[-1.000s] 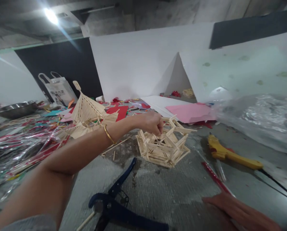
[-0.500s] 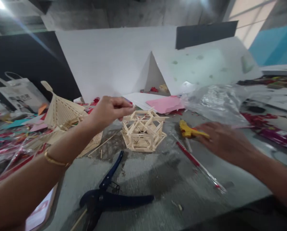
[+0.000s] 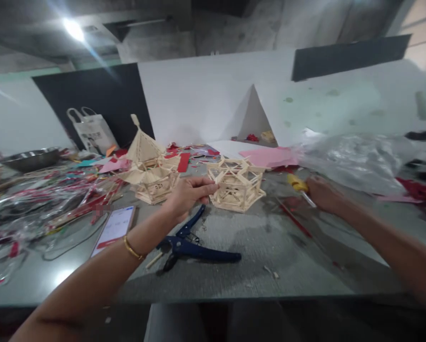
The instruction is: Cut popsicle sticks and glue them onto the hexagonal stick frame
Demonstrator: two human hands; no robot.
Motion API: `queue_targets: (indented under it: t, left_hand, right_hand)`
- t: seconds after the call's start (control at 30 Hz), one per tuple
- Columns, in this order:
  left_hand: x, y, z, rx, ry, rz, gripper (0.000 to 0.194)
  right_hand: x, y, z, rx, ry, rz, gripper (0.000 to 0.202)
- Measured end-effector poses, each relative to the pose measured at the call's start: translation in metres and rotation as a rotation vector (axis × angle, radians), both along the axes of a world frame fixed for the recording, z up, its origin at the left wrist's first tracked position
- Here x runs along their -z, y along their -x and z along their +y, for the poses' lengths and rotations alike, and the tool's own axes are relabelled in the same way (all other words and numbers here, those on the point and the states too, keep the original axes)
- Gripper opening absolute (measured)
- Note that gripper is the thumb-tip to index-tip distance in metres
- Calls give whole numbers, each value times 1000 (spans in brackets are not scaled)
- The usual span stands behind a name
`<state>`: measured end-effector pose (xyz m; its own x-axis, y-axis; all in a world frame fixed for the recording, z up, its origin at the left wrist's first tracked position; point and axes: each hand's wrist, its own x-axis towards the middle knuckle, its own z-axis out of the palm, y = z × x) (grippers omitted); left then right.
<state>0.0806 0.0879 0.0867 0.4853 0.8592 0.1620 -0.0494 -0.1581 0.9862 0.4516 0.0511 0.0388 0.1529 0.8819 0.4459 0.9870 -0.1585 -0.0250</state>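
A pale, many-sided frame of thin wooden sticks (image 3: pixel 237 204) stands on the table in front of me. At its left side, the thumb and fingers of my left hand (image 3: pixel 191 192) are pinched together on the frame's edge. My right hand (image 3: pixel 323 194) is closed round a yellow glue gun (image 3: pixel 297 183), with a pale rod showing below it. Blue-handled cutters (image 3: pixel 202 252) lie spread just nearer than the frame, a short stick beside their jaws. Left of the frame, a finished-looking stick pavilion (image 3: pixel 156 187) has a pointed roof.
A phone (image 3: pixel 115 228) lies at the left beside heaped plastic packets (image 3: pixel 63 204). A metal bowl (image 3: pixel 31 159) sits farther back. Clear plastic bags (image 3: pixel 363 156) and pink paper (image 3: pixel 270 156) lie behind and to the right. A red stick (image 3: pixel 295 218) rests below the glue gun.
The view has swung left and back. My left hand has gone from the frame's upper left corner down to its near left side. The glue gun has turned in my right hand.
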Motion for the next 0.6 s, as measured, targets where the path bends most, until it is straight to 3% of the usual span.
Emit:
queue_targets:
  t: [0.17, 0.27, 0.33, 0.4, 0.6]
  left_hand:
    - [5, -13, 2, 3, 71, -161, 37]
    - [8, -24, 2, 6, 38, -235, 38]
    - [12, -30, 3, 2, 26, -254, 40]
    - [17, -33, 3, -2, 27, -246, 42]
    - [31, -33, 4, -62, -33, -224, 39]
  right_hand:
    - [-30, 33, -9, -92, -274, -3, 15]
    - [-38, 76, -27, -405, -542, 84, 9]
    - [-35, 100, -35, -557, -581, 130, 10]
    - [-26, 114, -40, -619, -548, 141, 14]
    - [1, 109, -40, -738, -539, 13, 22]
